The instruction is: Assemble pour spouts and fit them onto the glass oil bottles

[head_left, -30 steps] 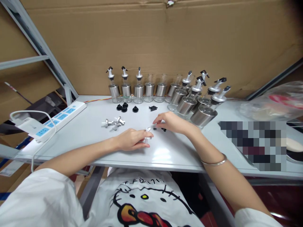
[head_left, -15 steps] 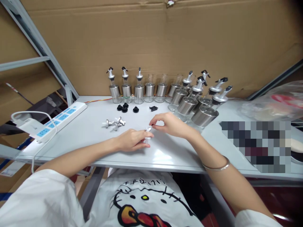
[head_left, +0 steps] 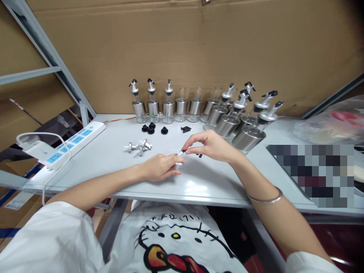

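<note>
My left hand [head_left: 160,167] is closed around a silver pourer spout [head_left: 179,154], held just above the table's front part. My right hand [head_left: 214,146] pinches a small black flap [head_left: 183,151] at the tip of that spout. Beneath my right hand lie a few small black bits [head_left: 200,155]. Left of my hands rest several loose silver spouts [head_left: 140,147]. Farther back sit several black rubber stoppers [head_left: 151,130] and a flat black plastic piece [head_left: 186,129].
Glass bottles with steel sleeves [head_left: 168,110] line the back, some topped with spouts. More capped bottles [head_left: 227,125] crowd the right. A white power strip [head_left: 76,144] with a charger and cable lies left. A plastic bag [head_left: 332,117] is at far right.
My right fingers have come down to the spout's tip, where a black flap now shows. The small black bits under my right hand have come into sight. The view has shifted slightly.
</note>
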Tool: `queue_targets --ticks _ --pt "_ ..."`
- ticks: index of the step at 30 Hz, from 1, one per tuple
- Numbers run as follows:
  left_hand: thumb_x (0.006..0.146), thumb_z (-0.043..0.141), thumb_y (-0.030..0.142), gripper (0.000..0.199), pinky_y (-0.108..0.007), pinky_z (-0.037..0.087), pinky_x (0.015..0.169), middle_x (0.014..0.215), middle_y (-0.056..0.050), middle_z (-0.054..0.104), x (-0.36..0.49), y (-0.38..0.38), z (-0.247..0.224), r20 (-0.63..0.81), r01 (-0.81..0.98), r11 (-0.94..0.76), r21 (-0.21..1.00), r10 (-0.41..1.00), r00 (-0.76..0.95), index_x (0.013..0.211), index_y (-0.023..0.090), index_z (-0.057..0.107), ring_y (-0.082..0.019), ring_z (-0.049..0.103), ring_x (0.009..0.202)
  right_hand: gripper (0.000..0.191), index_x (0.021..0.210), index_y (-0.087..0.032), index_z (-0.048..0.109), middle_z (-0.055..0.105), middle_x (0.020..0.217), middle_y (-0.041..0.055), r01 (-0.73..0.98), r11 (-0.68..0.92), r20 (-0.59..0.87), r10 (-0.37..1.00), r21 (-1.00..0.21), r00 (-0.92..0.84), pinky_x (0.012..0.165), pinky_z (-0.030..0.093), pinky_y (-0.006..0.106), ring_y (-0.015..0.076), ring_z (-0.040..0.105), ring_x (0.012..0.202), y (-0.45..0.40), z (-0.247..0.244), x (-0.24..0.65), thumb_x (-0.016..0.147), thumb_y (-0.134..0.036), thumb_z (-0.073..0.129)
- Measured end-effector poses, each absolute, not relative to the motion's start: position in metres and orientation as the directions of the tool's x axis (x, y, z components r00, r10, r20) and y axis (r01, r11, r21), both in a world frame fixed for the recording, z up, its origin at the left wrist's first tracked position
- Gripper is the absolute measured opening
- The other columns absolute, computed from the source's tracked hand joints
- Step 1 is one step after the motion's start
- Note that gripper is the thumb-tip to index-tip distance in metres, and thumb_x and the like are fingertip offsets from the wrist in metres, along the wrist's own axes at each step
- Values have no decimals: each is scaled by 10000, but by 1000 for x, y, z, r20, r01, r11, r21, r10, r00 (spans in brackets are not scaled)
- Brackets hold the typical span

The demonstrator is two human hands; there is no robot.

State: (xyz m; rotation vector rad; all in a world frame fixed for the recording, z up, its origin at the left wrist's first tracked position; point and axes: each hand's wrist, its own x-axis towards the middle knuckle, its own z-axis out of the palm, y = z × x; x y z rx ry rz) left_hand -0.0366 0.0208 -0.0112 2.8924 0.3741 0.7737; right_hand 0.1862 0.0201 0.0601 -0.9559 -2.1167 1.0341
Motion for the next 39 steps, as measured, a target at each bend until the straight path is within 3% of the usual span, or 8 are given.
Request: queue_targets --ticks 9,15,21,29,39 --pt "991 247 472 389 -233 449 567 867 -57 657 -37 21 -11 413 224 -951 213 295 862 1147 157 414 -108 575 569 195 745 -171 705 713 748 25 400 410 128 812 -820 -569 628 464 270 146 622 678 18 59 183 731 -365 689" --pt "994 240 466 386 -234 449 563 879 -63 660 -38 21 -12 423 227 -952 207 296 856 1147 153 406 -111 577 577 236 793 -170 695 710 802 39 406 433 155 813 -805 -561 656 469 279 166 632 742 20 56 183 732 -398 687" --pt "986 188 513 441 -239 452 586 859 -43 648 -38 19 -13 344 284 -939 193 336 877 1158 167 400 -118 589 588 220 739 -166 670 696 720 23 409 415 109 798 -813 -593 649 457 270 150 623 687 20 58 184 751 -386 667" --pt "990 225 483 390 -243 437 555 843 -42 642 -37 18 -13 332 283 -946 156 320 887 1142 169 398 -128 583 576 327 704 -163 630 651 643 15 397 413 83 771 -820 -632 631 441 266 128 575 625 20 56 182 788 -479 627" --pt "991 236 477 352 -227 423 536 785 -10 611 -37 17 -14 329 268 -957 116 291 898 1126 183 374 -115 561 556 326 752 -174 542 608 652 9 398 429 34 714 -811 -700 621 433 261 128 548 626 19 54 181 872 -477 530"
